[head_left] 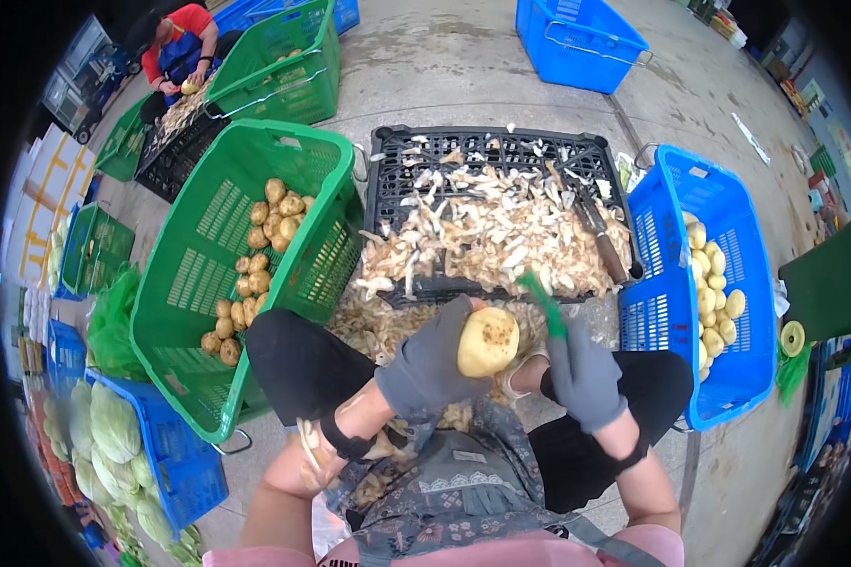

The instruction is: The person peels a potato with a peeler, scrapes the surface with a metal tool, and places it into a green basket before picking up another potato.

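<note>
In my grey-gloved left hand (427, 357) is a mostly peeled potato (488, 340), with a brown patch of skin left on its upper face. My gloved right hand (584, 376) is wrapped round a green peeler (546, 300), its head raised just right of the potato and apart from it. Ahead of both hands, a black upturned crate (416, 142) carries a heap of peelings (501, 227). A knife with a brown handle (607, 248) rests on the crate's right side. Scraps of peel cling to my left forearm.
On my left, a green basket (203, 203) holds unpeeled potatoes (272, 222). A blue basket (654, 331) at my right holds peeled potatoes (714, 283). Cabbages (113, 425) fill a crate at the lower left. Another person (184, 52) works at the far left; a blue basket (577, 47) stands ahead.
</note>
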### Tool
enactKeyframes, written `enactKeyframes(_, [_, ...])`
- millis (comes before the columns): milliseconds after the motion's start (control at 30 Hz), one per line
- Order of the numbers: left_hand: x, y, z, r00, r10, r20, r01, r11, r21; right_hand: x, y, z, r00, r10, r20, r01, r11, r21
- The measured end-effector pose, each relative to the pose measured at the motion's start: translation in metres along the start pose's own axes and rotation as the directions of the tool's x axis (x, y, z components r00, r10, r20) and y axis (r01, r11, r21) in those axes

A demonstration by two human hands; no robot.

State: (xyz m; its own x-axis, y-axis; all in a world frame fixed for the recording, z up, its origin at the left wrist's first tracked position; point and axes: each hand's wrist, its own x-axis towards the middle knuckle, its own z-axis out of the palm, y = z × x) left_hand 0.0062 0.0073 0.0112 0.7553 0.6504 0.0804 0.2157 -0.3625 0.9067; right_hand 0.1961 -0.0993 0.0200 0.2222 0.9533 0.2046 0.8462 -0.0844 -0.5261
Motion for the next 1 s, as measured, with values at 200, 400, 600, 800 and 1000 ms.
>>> enactKeyframes(200, [0.003, 0.002, -0.007, 0.984, 0.134, -0.119, -0.111, 0.977, 0.182, 0.008, 0.018, -0.002, 0.992, -0.063, 0.106, 0.076, 0.989, -0.127])
enactKeyframes(400, [-0.002, 0.005, -0.001, 0.946, 0.249, -0.206, -0.17, 0.926, 0.338, -0.004, -0.009, -0.008, 0.977, -0.098, 0.191, 0.115, 0.99, -0.081])
enactKeyframes(600, [0.001, 0.012, -0.006, 0.969, 0.189, -0.159, -0.104, 0.895, 0.434, -0.003, -0.014, -0.011, 0.963, -0.161, 0.218, 0.183, 0.979, -0.086])
enactKeyframes(800, [-0.003, 0.009, -0.003, 0.951, 0.239, -0.196, -0.11, 0.854, 0.509, -0.002, -0.023, -0.015, 0.964, -0.167, 0.205, 0.185, 0.98, -0.076])
enactKeyframes(1000, [-0.005, 0.012, -0.005, 0.889, 0.414, -0.197, -0.23, 0.774, 0.589, -0.003, -0.012, -0.023, 0.977, -0.21, 0.037, 0.212, 0.976, -0.052])
